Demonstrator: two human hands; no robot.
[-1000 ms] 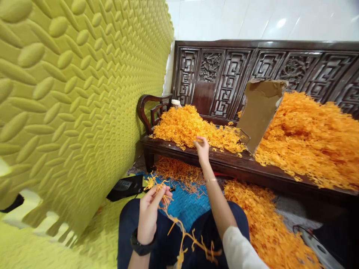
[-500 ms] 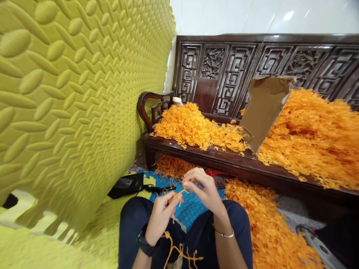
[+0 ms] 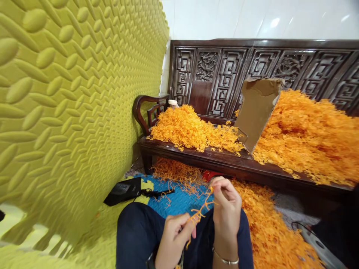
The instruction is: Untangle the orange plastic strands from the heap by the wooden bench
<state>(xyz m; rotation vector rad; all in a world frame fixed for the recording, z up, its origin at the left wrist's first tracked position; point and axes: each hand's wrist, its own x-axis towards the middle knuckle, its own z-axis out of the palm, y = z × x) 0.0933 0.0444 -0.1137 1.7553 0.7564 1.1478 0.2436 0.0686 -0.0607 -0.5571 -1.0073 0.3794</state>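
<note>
Orange strand [image 3: 200,211], thin and branched, one item, held above the person's lap at the 6 o'clock edge of the view; it runs on a slant between the two hands, its upper end at 1 o'clock pinched in the fingertips of the right hand [image 3: 226,211], its lower end at 7 o'clock pinched by the thumb and fingers of the left hand [image 3: 174,237]. Both hands closed on the strand, right hand raised above and just beside the left; a thin bracelet [image 3: 224,258] on the right wrist. Dark trousers [image 3: 134,235] under the hands. Blue woven mat [image 3: 179,200] on the floor at 12 o'clock of the hands, with loose orange strands scattered on it. Black pouch [image 3: 123,190] on the floor at 10 o'clock, near the mat's edge. Orange heap on the floor [image 3: 269,228] at 3 o'clock, just beside the right knee. Carved dark wooden bench [image 3: 224,160] beyond, at 12 o'clock, bearing a smaller orange pile [image 3: 190,129] toward its armrest and a larger orange pile [image 3: 308,130] at 2 o'clock, a tilted cardboard sheet [image 3: 256,110] standing between the two. Yellow-green embossed foam panel [image 3: 70,104] filling the 9 o'clock side. White tiled wall [image 3: 252,18] behind the bench.
</note>
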